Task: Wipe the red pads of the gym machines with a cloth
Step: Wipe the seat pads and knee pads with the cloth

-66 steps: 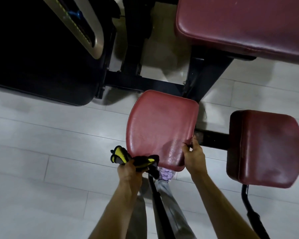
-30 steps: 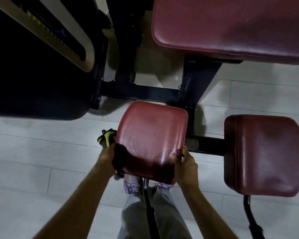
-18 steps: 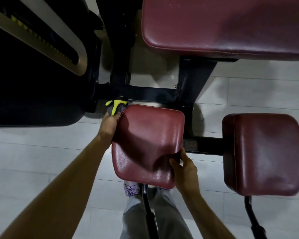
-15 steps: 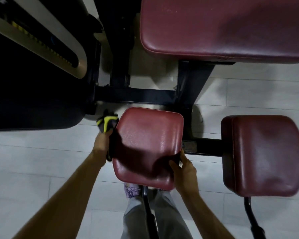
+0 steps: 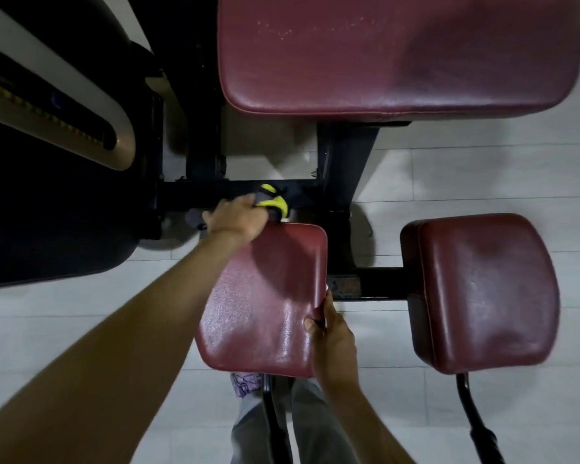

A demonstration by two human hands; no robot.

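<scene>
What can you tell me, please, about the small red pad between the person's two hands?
The small red pad is a rounded rectangle in glossy, dark red, leather-like cover with fine creases. It faces the camera above the pale floor, carried by a black frame. The left hand holds a black and yellow cloth at its far left corner; the right hand grips its right edge, thumb on top.
</scene>
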